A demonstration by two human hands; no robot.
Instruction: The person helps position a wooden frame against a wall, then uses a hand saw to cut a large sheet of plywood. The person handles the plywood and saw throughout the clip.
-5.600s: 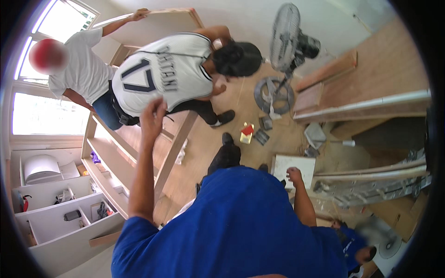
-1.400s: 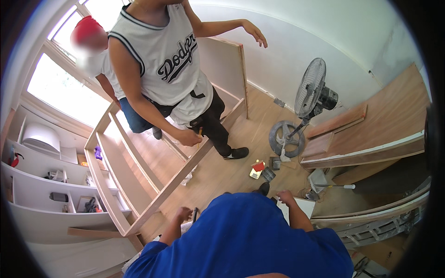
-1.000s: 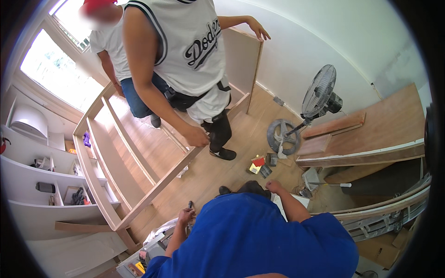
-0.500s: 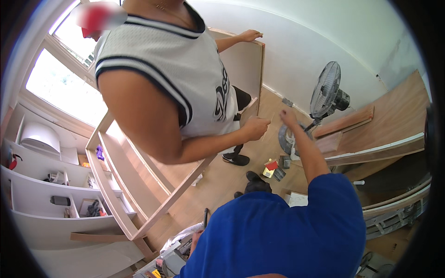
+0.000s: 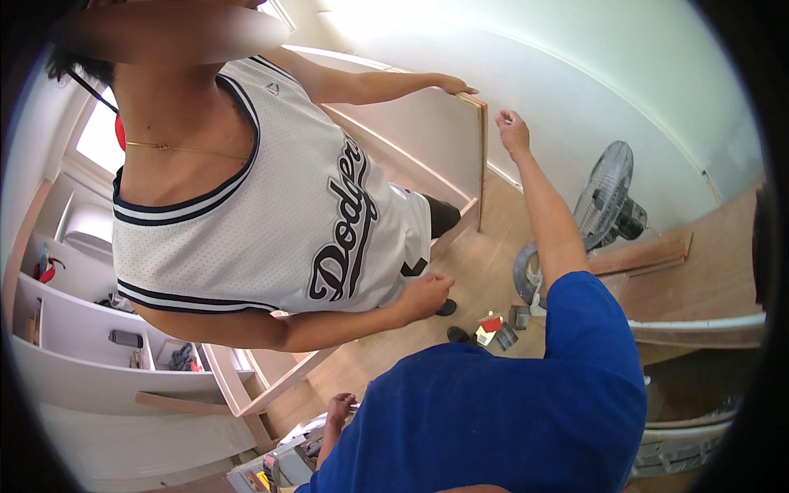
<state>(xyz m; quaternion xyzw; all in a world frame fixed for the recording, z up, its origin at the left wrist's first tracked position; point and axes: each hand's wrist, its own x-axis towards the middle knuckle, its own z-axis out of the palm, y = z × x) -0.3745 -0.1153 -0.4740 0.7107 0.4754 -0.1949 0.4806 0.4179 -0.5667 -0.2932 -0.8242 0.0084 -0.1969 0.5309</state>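
A pale, flat panel (image 5: 440, 148) with a wood-edged rim stands upright, a co-worker's hand (image 5: 454, 85) on its top edge; smooth white shelving (image 5: 78, 324) holds a dark cylinder (image 5: 126, 338) in one compartment; the right hand (image 5: 513, 134), fingers curled, is raised just beside the panel's corner; the left hand (image 5: 340, 408) is low, well apart from it; whether either grips anything, I cannot tell.

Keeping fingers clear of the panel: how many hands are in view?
4: wearer's right hand, raised beside the panel; left hand, low beside the blue shirt; co-worker's upper hand, at the panel's top edge, and lower hand, by the jersey's hem. Others may be hidden.
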